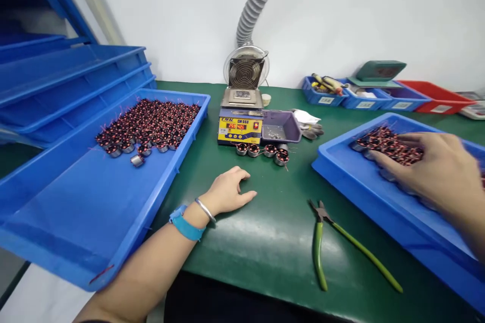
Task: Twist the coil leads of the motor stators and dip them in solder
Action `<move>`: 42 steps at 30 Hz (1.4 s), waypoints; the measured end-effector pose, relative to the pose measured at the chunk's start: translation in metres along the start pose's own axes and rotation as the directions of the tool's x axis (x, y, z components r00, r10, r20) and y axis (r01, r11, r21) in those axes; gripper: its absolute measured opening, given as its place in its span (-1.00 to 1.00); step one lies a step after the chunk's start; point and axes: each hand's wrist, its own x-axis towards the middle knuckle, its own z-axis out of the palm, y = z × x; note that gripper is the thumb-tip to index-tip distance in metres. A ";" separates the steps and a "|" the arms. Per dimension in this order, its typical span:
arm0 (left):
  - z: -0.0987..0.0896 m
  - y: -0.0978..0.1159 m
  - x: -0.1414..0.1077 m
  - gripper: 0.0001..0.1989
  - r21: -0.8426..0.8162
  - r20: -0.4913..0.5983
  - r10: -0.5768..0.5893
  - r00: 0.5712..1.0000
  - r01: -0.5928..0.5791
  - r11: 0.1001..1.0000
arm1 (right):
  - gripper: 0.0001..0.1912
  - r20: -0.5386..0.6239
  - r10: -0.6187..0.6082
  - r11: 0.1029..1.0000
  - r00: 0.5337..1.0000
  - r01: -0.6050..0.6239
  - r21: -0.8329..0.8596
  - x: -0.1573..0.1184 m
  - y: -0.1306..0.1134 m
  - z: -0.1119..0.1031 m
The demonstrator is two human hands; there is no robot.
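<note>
Pliers (321, 214), one pair, lie open on the green worktop (265, 242). Beside them the left hand (228, 189) rests palm down, its fingers loosely parted, holding nothing. The right hand (435, 171) reaches into one blue tray (359, 181), fingers curved over coils (405, 151) too many to count; whether they grip any, I cannot tell. Another blue tray (83, 207), at left, holds a large heap (147, 123). At least four coils stand before one yellow machine (239, 127). Farther back sit three blue bins (324, 97) and one red bin (435, 97).
</note>
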 end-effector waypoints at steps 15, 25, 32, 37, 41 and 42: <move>0.004 0.009 -0.006 -0.60 -0.235 -0.123 -0.080 0.989 0.050 0.971 | -0.65 0.406 -0.436 0.874 0.803 0.270 0.404 -0.062 -0.124 0.071; -0.001 0.033 -0.020 -0.74 -0.293 0.115 -0.028 0.993 0.061 0.954 | -0.75 0.471 -0.683 0.618 0.558 0.099 0.780 -0.100 -0.108 0.065; 0.001 0.034 -0.018 -0.83 -0.340 0.250 -0.085 0.964 0.170 0.925 | -0.57 0.518 -0.667 0.625 0.536 0.023 0.780 -0.086 -0.102 0.060; -0.002 0.036 -0.019 -0.76 -0.318 0.225 -0.164 0.961 0.231 0.919 | -0.44 0.507 -0.518 0.672 0.690 -0.039 0.740 -0.066 -0.083 0.050; -0.007 0.032 -0.018 -0.61 -0.376 0.260 -0.228 0.938 0.316 0.871 | -0.39 0.707 -0.509 0.686 0.491 -0.265 0.678 -0.073 -0.092 0.054; -0.008 0.032 -0.017 -0.60 -0.410 0.265 -0.251 0.931 0.345 0.845 | -0.36 0.730 -0.512 0.672 0.452 -0.319 0.668 -0.078 -0.097 0.057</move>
